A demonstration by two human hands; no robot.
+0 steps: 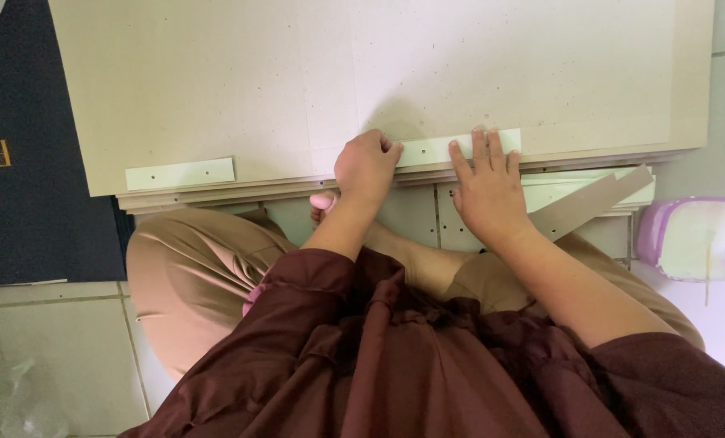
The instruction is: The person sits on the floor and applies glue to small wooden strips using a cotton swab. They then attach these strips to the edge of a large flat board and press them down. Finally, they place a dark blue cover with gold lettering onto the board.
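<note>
From the head camera, the person sits cross-legged on a tiled floor with a stack of large cardboard sheets (297,73) lying before the knees. The step in hand looks like the pressing-down of a pale paper strip (439,148) along the near edge of the top sheet. The left hand (366,166) is curled into a loose fist, knuckles up, its fingertips pinning the strip's left end; whether the fingers pinch anything I cannot tell. The right hand (488,182) lies flat, fingers spread and apart, pressing on the strip's right part, wrist bent back over the board's edge. A second strip (180,173) already sits further left on the same edge. Smoothing this one flat would call for even pressure along its length. A lilac tub (695,237) stands on the floor to the right.
</note>
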